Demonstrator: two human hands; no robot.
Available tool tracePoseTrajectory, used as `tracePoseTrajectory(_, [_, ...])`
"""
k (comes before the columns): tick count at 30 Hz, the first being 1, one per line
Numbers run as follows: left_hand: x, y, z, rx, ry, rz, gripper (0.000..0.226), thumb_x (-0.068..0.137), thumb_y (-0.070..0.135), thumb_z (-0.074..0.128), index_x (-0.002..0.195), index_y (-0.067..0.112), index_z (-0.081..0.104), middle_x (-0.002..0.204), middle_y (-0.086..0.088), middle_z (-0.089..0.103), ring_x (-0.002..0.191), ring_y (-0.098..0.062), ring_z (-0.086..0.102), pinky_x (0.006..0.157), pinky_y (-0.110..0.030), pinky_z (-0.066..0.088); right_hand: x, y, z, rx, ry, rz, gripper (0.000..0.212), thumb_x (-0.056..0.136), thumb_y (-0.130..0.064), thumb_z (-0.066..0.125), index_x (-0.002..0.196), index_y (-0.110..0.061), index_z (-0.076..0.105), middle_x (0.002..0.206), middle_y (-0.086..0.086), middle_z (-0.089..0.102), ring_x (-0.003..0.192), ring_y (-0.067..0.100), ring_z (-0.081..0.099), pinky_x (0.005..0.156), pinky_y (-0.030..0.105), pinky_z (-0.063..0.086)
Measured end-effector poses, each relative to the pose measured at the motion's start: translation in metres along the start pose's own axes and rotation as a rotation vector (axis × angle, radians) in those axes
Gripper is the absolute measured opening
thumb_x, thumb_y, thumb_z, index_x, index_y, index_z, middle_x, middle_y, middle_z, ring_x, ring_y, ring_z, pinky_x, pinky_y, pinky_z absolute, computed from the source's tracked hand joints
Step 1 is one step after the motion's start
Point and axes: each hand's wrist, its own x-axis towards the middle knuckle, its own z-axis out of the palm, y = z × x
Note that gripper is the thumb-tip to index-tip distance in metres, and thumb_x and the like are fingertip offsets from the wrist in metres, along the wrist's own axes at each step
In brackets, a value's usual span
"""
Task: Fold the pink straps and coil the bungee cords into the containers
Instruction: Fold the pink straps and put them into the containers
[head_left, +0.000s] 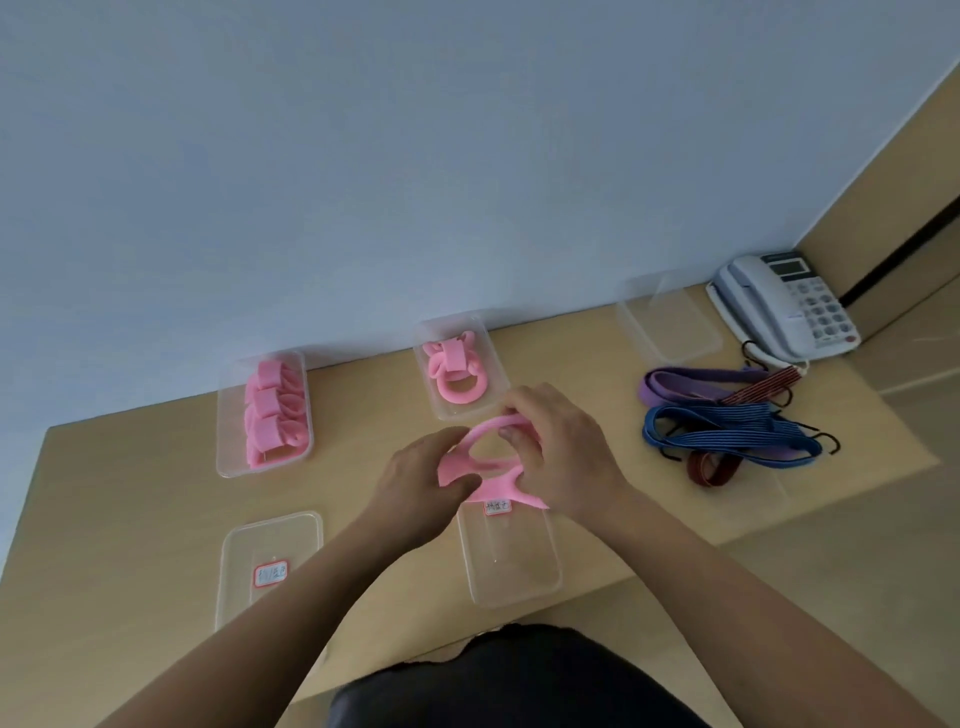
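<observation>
1. Back-left container: clear plastic, lying on the table close to the wall; packed with folded pink straps, several bundles stacked along its length.
2. Front-left container: clear plastic, near the table's front edge, well apart from the back-left one; bearing a red-bordered label with writing too small to read.
3. Left hand: fingers and thumb curled, pinching the left part of the pink strap.
4. Back-middle container: clear plastic by the wall, just beyond the hands; holding a looped pink strap, with a ring-shaped coil at its near end and a flat band across the top.
5. Pink strap again: held up between both hands as an open loop, above the far end of the front-middle container, not inside it.
6. Front-middle container: clear plastic, directly below the hands; showing a small label at its far end, partly hidden by the strap.
7. Right hand: fingers curled over the loop's right side, gripping the strap.
8. Back-right container: clear plastic, standing near the wall.
9. Bungee cords: purple, blue and dark red, lying loose in a tangled heap on the table, black hooks sticking out, outside every container.
10. Telephone: grey-white, at the far right corner, just behind the cords.
</observation>
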Motion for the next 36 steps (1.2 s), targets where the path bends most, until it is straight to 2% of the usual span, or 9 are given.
tracePoseTrajectory(2, [-0.006,0.010,-0.008,-0.081,0.082,0.028,0.017,0.093,0.018,0.070,0.108,0.025,0.075,0.095,0.006,0.074,0.090,-0.022,0.064,0.073,-0.028,0.045,0.003,-0.019,-0.018,0.044,0.080,-0.047,0.010,0.093,-0.015,0.062,0.102,-0.018,0.064,0.087,-0.013,0.055,0.072,0.009,0.050,0.063,0.025,0.039])
tracePoseTrajectory(5, [-0.011,0.030,-0.024,-0.237,0.127,0.052,0.011,0.092,0.016,0.072,0.086,0.024,0.078,0.081,0.002,0.077,0.084,-0.025,0.068,0.073,-0.038,0.052,0.007,-0.046,-0.048,0.111,0.270,-0.037,0.013,0.090,-0.011,0.070,0.102,-0.013,0.071,0.086,-0.007,0.068,0.072,0.012,0.059,0.062,0.025,0.046])
tracePoseTrajectory(9, [-0.016,0.073,-0.048,-0.501,0.100,0.119,0.008,0.093,0.013,0.071,0.093,0.021,0.072,0.083,0.007,0.080,0.082,-0.014,0.075,0.077,-0.035,0.056,0.003,-0.079,-0.090,0.173,0.525,-0.025,0.013,0.091,-0.004,0.066,0.101,-0.005,0.075,0.094,0.002,0.075,0.084,0.014,0.069,0.073,0.034,0.057])
tracePoseTrajectory(13, [-0.025,0.118,-0.066,-0.683,0.108,0.190,0.003,0.092,0.013,0.074,0.092,0.011,0.072,0.082,0.002,0.080,0.076,-0.017,0.078,0.075,-0.037,0.059,-0.009,-0.107,-0.130,0.180,0.655,-0.093,0.012,0.091,-0.003,0.068,0.100,-0.004,0.076,0.096,0.001,0.074,0.091,0.013,0.069,0.076,0.035,0.059])
tracePoseTrajectory(17, [-0.045,0.145,-0.082,-0.796,0.089,0.280,0.012,0.092,0.012,0.075,0.083,0.018,0.079,0.086,-0.005,0.081,0.081,-0.025,0.078,0.077,-0.039,0.056,-0.018,-0.124,-0.155,0.090,0.689,-0.235,0.013,0.084,0.000,0.076,0.095,-0.005,0.078,0.094,0.002,0.074,0.090,0.013,0.070,0.078,0.035,0.057])
tracePoseTrajectory(19, [-0.054,0.150,-0.090,-0.845,0.053,0.315,0.006,0.094,0.015,0.074,0.093,0.015,0.080,0.093,-0.006,0.081,0.088,-0.026,0.078,0.081,-0.040,0.058,-0.017,-0.127,-0.160,0.037,0.683,-0.292,0.015,0.081,0.000,0.079,0.094,-0.007,0.079,0.096,0.001,0.073,0.092,0.014,0.070,0.080,0.035,0.057])
tracePoseTrajectory(23, [-0.068,0.159,-0.104,-0.915,0.026,0.373,0.026,0.081,0.013,0.064,0.102,0.009,0.079,0.099,-0.011,0.080,0.098,-0.029,0.077,0.082,-0.033,0.061,-0.008,-0.130,-0.160,-0.007,0.637,-0.409,0.018,0.080,0.007,0.077,0.093,-0.006,0.079,0.099,0.003,0.070,0.096,0.019,0.067,0.082,0.033,0.055])
tracePoseTrajectory(30, [-0.077,0.174,-0.101,-0.886,0.191,0.406,0.026,0.090,0.029,0.068,0.103,0.010,0.078,0.099,-0.014,0.079,0.095,-0.027,0.076,0.088,-0.041,0.061,0.011,-0.127,-0.172,-0.046,0.613,-0.547,0.016,0.082,0.008,0.073,0.090,-0.005,0.077,0.095,0.005,0.067,0.093,0.022,0.063,0.080,0.029,0.051])
tracePoseTrajectory(36, [-0.076,0.182,-0.090,-0.836,0.298,0.379,0.031,0.095,0.034,0.062,0.108,0.011,0.077,0.100,-0.012,0.080,0.098,-0.028,0.076,0.093,-0.047,0.059,0.016,-0.120,-0.181,-0.009,0.589,-0.557,0.015,0.078,0.005,0.079,0.087,-0.007,0.079,0.089,0.005,0.068,0.086,0.023,0.065,0.075,0.028,0.051])
